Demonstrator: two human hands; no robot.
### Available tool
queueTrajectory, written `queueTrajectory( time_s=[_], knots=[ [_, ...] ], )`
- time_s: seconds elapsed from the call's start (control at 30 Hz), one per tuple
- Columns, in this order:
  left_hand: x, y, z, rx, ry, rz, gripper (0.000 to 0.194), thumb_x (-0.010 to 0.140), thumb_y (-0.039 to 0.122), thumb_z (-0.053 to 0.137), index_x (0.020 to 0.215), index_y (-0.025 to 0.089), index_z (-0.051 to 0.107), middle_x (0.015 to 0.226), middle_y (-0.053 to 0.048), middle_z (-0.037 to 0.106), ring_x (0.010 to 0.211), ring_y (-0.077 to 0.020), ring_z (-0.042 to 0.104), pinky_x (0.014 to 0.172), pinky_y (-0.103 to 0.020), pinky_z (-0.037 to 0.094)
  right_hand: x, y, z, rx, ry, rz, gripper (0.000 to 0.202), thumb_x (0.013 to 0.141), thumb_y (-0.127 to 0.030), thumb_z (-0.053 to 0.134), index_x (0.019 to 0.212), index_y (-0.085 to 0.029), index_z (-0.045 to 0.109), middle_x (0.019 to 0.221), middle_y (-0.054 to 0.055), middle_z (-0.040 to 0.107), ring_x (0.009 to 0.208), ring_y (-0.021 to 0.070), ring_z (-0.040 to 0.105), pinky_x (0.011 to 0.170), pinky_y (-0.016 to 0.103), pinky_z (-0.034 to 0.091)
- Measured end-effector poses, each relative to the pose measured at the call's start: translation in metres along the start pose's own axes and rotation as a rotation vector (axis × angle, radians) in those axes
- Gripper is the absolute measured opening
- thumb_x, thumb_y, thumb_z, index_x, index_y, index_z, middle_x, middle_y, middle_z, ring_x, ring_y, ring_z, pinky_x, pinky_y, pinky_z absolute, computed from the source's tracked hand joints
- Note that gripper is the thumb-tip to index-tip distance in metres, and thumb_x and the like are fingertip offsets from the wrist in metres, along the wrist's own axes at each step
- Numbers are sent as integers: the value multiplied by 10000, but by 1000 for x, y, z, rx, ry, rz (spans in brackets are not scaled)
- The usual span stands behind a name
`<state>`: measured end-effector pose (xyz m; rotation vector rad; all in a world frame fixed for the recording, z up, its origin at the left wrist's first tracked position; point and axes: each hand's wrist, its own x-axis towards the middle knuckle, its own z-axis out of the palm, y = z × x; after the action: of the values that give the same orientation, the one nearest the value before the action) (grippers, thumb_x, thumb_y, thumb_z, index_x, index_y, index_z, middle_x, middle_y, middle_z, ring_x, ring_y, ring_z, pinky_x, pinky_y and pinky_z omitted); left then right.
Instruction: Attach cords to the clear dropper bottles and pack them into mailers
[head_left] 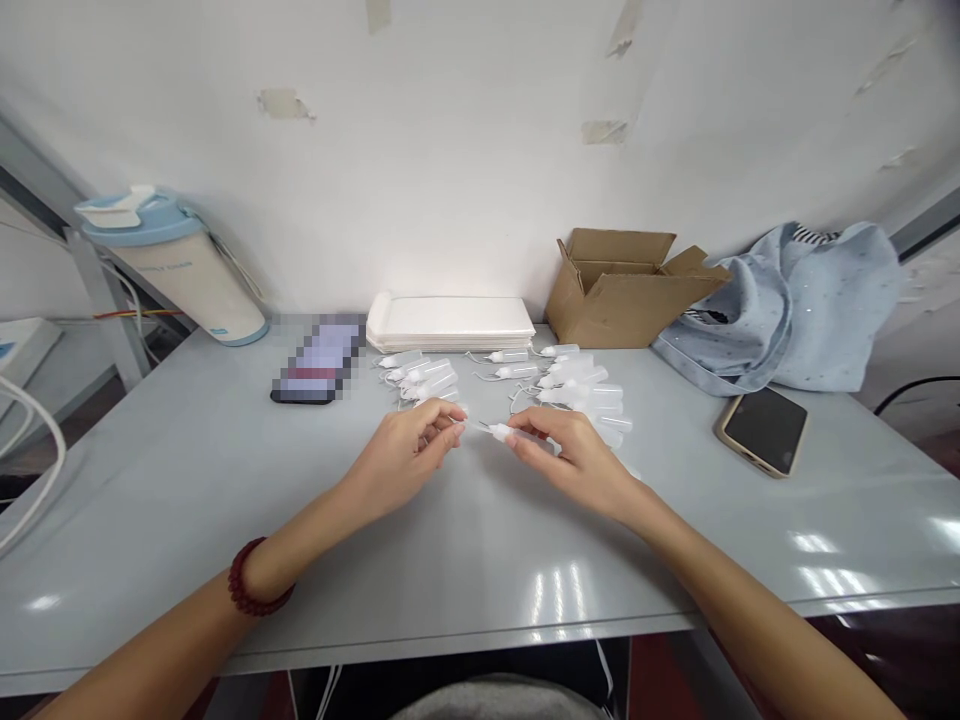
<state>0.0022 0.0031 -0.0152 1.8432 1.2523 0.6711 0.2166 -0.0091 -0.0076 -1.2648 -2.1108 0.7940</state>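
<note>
My right hand [574, 452] holds a small clear bottle with a white cap [501, 432], its thin needle tip pointing left. My left hand [409, 445] is just to the left, thumb and fingertips pinched round a small whitish piece too small to make out, close to the needle tip. Beyond my left hand lies a group of similar bottles [427, 380]. A larger group of bottles [592, 395] lies beyond my right hand, with thin white strings or tubes at their tips.
Along the wall stand a tumbler [199, 275], a stack of white envelopes [457, 318], an open cardboard box [619, 305] and a light blue cloth bag [832, 310]. Phones lie at left [319, 360] and right [765, 430] on the grey table [450, 590].
</note>
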Motion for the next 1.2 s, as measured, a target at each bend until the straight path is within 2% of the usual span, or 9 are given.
queueTrajectory(
  time_s=[0.2, 0.43, 0.63, 0.87, 1.0, 1.2],
  knots=[
    [0, 2, -1, 78, -28, 40, 204, 886, 335, 469, 836, 185, 598, 683, 16, 585, 589, -120, 531, 565, -231, 428, 0, -1, 0, 50, -9, 18, 243, 919, -273, 435, 767, -168, 593, 694, -8, 562, 648, 110, 486, 568, 231, 327],
    [0, 2, -1, 83, -32, 45, 234, 872, 349, 483, 978, 179, 605, 744, -7, 635, 617, -137, 571, 583, -244, 458, 1, 0, 1, 114, -27, 46, 359, 932, -314, 391, 600, -179, 416, 579, -42, 385, 562, 97, 371, 545, 246, 269],
    [-1, 3, 0, 94, -39, 26, 210, 871, 345, 475, 907, 180, 600, 730, -10, 639, 623, -142, 577, 586, -252, 467, 1, 1, 0, 173, -15, 105, 388, 930, -362, 393, 585, -183, 400, 577, -38, 382, 566, 101, 369, 555, 252, 280],
    [0, 1, 0, 83, 3, 14, 268, 859, 365, 496, 1031, 177, 578, 784, -16, 644, 634, -145, 590, 581, -254, 473, 2, 3, 1, 241, -18, 143, 400, 925, -373, 399, 574, -183, 387, 571, -43, 366, 557, 96, 344, 549, 252, 267],
    [-1, 3, 0, 106, -35, 56, 210, 869, 328, 477, 883, 181, 626, 716, -1, 620, 609, -134, 556, 586, -248, 447, 2, 5, 2, 239, -17, 141, 405, 923, -380, 401, 570, -182, 388, 564, -43, 363, 551, 95, 345, 548, 252, 266],
    [-2, 8, -3, -112, -106, -27, 178, 849, 315, 503, 826, 186, 623, 726, 5, 602, 581, -113, 541, 566, -231, 465, 2, 5, 2, 269, -29, 148, 419, 921, -393, 407, 559, -182, 394, 564, -36, 391, 552, 97, 368, 551, 254, 289]
  ],
)
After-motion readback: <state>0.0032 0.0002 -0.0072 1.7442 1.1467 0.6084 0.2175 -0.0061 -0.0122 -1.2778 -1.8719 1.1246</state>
